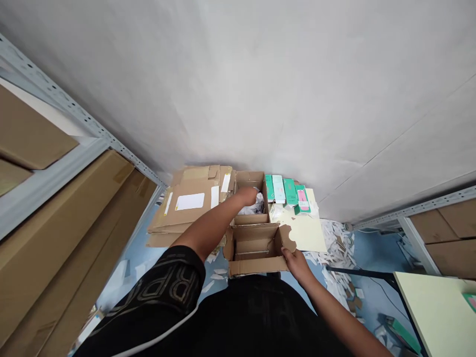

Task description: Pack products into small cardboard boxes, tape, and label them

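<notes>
My left hand (248, 197) reaches over the wall of a cardboard box (252, 218) that stands against the wall. Its fingers curl down, closed around crumpled white paper (257, 206) inside; the fingertips are partly hidden. Nearer to me is a second open cardboard box (256, 267), its inside bare and its flaps spread. My right hand (295, 262) grips this box at its right front corner, by the side flap.
Flattened cartons (193, 215) with white labels are stacked at left. Several green and white small boxes (290, 191) stand on a pale board (310, 233) at right. Paper scraps (340, 248) litter the blue floor. Shelves with cartons (74, 238) flank both sides.
</notes>
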Demonstrator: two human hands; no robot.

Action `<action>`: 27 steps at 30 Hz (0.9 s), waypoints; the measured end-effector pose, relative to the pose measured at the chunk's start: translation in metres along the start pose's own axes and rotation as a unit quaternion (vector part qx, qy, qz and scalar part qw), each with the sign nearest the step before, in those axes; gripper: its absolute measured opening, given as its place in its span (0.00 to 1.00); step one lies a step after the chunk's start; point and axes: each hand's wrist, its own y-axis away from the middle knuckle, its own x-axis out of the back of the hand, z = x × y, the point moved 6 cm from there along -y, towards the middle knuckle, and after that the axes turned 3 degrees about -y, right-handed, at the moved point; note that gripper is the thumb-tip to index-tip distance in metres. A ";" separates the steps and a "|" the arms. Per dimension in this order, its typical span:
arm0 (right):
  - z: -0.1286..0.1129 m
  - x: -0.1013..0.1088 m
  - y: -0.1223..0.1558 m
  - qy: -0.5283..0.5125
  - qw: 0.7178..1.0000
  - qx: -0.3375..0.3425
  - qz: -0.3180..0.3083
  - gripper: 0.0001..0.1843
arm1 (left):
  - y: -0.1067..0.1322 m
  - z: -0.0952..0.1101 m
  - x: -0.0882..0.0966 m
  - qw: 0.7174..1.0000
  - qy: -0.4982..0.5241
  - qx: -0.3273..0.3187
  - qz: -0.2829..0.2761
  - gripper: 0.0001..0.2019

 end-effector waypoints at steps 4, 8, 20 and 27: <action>-0.005 0.001 -0.004 0.018 1.000 0.018 0.006 0.29 | 0.072 -0.008 0.043 0.989 0.028 0.019 0.144 0.17; -0.011 0.000 0.000 0.025 0.999 0.017 0.027 0.27 | 0.147 0.018 0.039 0.959 0.153 -0.119 0.208 0.13; -0.003 0.010 0.062 0.001 0.990 -0.042 0.138 0.26 | 0.179 0.060 -0.045 0.951 0.169 -0.258 0.027 0.31; 0.050 0.080 0.113 -0.082 0.961 -0.084 0.251 0.29 | 0.170 0.122 -0.035 0.928 0.194 -0.268 0.168 0.19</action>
